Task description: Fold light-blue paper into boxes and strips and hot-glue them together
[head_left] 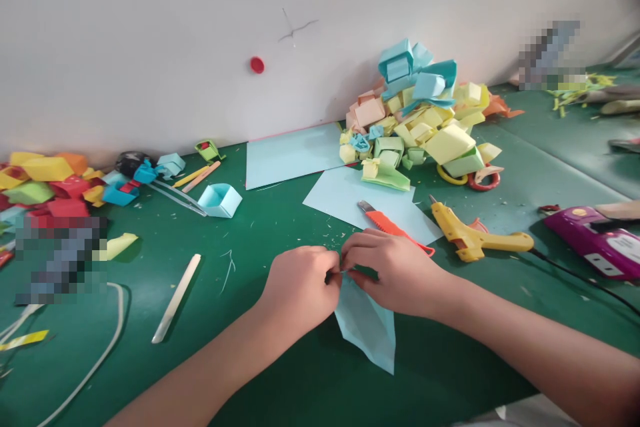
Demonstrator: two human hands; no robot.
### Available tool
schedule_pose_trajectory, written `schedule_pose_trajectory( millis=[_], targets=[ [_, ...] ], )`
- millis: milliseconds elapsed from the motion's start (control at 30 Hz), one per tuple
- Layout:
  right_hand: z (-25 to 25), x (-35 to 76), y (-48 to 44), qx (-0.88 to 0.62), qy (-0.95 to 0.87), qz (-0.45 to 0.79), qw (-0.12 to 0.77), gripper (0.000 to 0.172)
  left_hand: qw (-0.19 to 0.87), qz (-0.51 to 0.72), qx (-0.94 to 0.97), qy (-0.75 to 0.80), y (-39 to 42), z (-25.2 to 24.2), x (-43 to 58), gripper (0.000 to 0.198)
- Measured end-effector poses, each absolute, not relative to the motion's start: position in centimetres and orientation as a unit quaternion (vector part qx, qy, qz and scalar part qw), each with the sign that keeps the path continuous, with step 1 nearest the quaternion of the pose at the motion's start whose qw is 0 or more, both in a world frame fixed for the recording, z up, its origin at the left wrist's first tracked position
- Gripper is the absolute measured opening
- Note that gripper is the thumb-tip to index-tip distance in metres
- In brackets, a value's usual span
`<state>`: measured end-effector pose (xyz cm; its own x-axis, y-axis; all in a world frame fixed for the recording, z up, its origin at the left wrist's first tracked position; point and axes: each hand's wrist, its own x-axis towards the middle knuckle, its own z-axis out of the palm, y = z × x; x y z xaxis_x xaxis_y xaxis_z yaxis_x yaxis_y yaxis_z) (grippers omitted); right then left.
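Observation:
A creased piece of light blue paper point(367, 330) hangs down toward me from between my two hands. My left hand point(305, 280) pinches its upper edge with curled fingers. Right beside it, my right hand point(395, 270) grips the same edge between thumb and fingers, and the fingertips of both hands meet. The exact fold under the fingers is hidden. Just beyond my right hand lies an orange utility knife point(393, 223), its blade pointing away to the left. Under the knife rests a flat light blue sheet point(345, 197).
Folded paper boxes point(425, 113) pile up against the wall, with more colourful ones point(55, 180) at left. A yellow glue gun point(470, 233) with a cord and a purple device point(595, 240) lie at right. Left of my hands are a wooden stick point(176, 299) and an open blue paper box point(220, 200).

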<state>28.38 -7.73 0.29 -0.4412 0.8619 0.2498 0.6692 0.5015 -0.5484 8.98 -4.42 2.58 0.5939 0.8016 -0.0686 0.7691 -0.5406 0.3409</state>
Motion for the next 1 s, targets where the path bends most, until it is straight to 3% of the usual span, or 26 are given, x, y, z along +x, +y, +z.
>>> schedule_pose_trajectory(
  millis=[300,400,500,733,933,1000],
  targets=[
    [0.3,28.3,-7.8,-0.492,-0.815,0.167,0.257,0.021,0.110,0.068,0.894,0.428,-4.4,2.7,8.8,0.017],
    [0.7,28.4,-7.9,-0.533,-0.794,0.170,0.239,0.033,0.076,0.061,0.891,0.443,-4.2,2.8,8.7,0.016],
    [0.5,28.7,-7.8,-0.547,-0.791,0.161,0.222,0.042,0.070,0.041,0.891,0.446,-4.2,3.0,8.6,0.023],
    [0.1,29.0,-7.5,-0.501,-0.808,0.168,0.259,0.039,0.102,0.031,0.871,0.480,-3.7,4.0,8.5,0.041],
    [0.3,29.0,-7.2,-0.475,-0.824,0.169,0.258,0.041,0.130,0.069,0.877,0.457,-3.0,4.5,8.1,0.013],
    [0.4,29.0,-7.2,-0.469,-0.825,0.167,0.267,0.041,0.162,0.063,0.879,0.444,-2.9,4.4,8.0,0.012]
  ],
)
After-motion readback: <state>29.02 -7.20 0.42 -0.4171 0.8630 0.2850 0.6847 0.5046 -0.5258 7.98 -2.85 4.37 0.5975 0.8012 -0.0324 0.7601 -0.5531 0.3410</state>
